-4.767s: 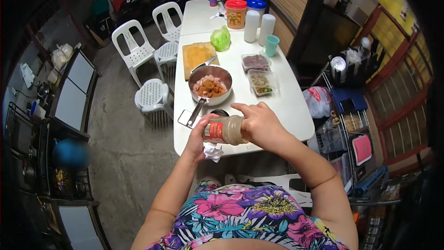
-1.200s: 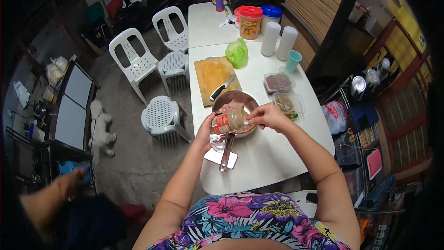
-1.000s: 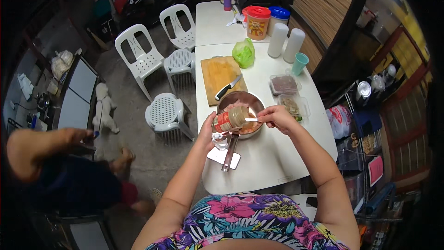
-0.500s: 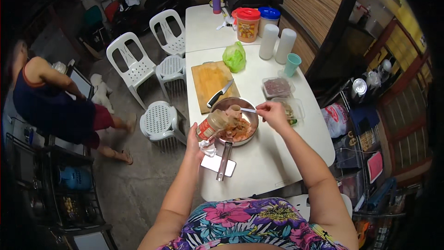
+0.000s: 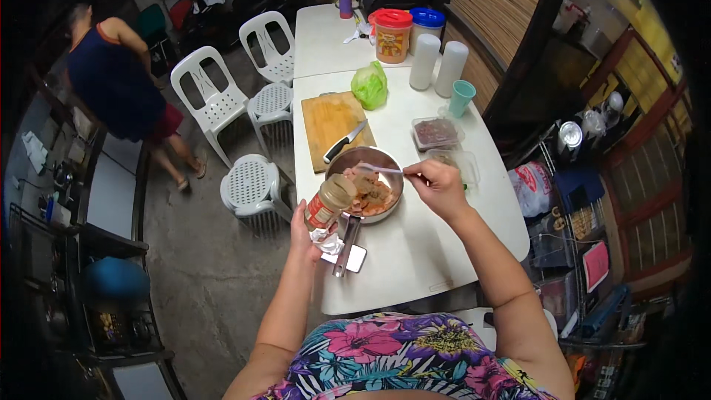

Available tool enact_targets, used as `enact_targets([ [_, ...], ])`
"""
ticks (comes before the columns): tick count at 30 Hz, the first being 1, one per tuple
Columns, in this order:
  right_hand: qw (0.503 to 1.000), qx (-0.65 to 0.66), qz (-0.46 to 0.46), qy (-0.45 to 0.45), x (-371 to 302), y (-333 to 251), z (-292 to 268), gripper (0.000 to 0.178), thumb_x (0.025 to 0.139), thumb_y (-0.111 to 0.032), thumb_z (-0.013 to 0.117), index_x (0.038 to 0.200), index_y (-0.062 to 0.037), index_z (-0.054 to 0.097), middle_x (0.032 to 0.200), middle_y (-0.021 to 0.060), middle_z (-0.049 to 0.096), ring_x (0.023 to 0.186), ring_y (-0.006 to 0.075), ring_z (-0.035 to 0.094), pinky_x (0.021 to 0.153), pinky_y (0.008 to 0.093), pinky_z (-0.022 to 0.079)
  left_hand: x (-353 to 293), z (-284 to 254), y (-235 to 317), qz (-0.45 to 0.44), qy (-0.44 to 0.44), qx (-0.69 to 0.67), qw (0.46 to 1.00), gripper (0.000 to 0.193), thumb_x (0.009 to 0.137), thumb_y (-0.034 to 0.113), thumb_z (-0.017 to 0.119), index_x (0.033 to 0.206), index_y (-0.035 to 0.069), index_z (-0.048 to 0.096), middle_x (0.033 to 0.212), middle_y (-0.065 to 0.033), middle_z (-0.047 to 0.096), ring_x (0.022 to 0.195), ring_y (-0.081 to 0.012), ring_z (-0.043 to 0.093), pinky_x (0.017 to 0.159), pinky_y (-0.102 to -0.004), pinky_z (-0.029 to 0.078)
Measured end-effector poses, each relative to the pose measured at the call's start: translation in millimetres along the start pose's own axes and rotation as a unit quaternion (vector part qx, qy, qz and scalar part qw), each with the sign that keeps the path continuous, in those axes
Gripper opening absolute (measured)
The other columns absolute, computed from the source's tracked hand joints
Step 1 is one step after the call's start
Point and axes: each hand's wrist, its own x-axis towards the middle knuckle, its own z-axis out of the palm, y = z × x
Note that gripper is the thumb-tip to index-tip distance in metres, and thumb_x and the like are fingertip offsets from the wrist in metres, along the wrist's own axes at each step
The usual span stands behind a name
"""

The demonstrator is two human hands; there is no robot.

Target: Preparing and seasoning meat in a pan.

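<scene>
My left hand (image 5: 301,234) is wrapped round a clear jar (image 5: 324,204) with a red label and brownish contents, tilted beside the saucepan. Crumpled white paper (image 5: 326,240) is under the jar at the same hand. Between the fingers of my right hand (image 5: 438,187) is a pale plastic spoon (image 5: 381,169), its head above the saucepan. The steel saucepan (image 5: 395,203) contains pinkish-orange pieces (image 5: 374,201) with brown powder on top. Its handle (image 5: 346,246) points toward me, over a white-screened phone (image 5: 357,258). A black-handled knife (image 5: 345,142) lies partly on the wooden cutting board (image 5: 323,120).
Beyond the board sits a green lettuce (image 5: 369,86). Plastic tubs (image 5: 437,133) of food, a teal cup (image 5: 462,98), two white bottles (image 5: 424,63) and a red-lidded bucket (image 5: 392,37) line the right side. White chairs (image 5: 211,96) and a walking person (image 5: 118,81) are at left.
The jar has tipped back from over the saucepan toward me. The spoon now reaches further over the pan, and more brown powder shows on the food. The other person has walked further away.
</scene>
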Motion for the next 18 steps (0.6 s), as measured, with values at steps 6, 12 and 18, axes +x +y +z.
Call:
enact_targets([
  [6, 0.986, 0.025, -0.109, -0.121, -19.5, -35.3, -24.7, 0.009, 0.069, -0.004, 0.07, 0.077, -0.006, 0.064, 0.07, 0.0097, 0.063, 0.064, 0.0247, 0.063, 0.058, 0.0323, 0.05, -50.4, 39.9, -35.7, -0.028, -0.014, -0.017, 0.999, 0.051, 0.093, 0.047, 0.038, 0.113, 0.004, 0.055, 0.091, -0.0133, 0.065, 0.071, -0.0247, 0.065, 0.06, -0.0363, 0.055],
  [12, 0.978, 0.061, -0.142, -0.142, -58.0, -61.9, -30.4, 0.011, 0.077, -0.016, 0.071, 0.075, -0.0067, 0.065, 0.096, 0.0081, 0.063, 0.081, 0.0239, 0.061, 0.067, 0.0313, 0.05, -109.1, 46.2, -78.0, -0.035, -0.051, -0.072, 0.996, 0.049, 0.094, 0.046, 0.037, 0.116, 0.006, 0.054, 0.098, -0.0129, 0.064, 0.075, -0.024, 0.064, 0.06, -0.0353, 0.054],
  [18, 0.866, 0.403, 0.21, -0.21, -140.1, -54.5, 10.3, 0.055, 0.091, -0.026, 0.057, 0.14, -0.0095, 0.038, 0.137, 0.0073, 0.041, 0.113, 0.0153, 0.045, 0.092, 0.0308, 0.041, -185.9, 46.4, -110.9, 0.008, -0.097, -0.138, 0.986, 0.045, 0.094, 0.042, 0.036, 0.117, 0.008, 0.053, 0.103, -0.0122, 0.063, 0.082, -0.0245, 0.063, 0.06, -0.0374, 0.054],
])
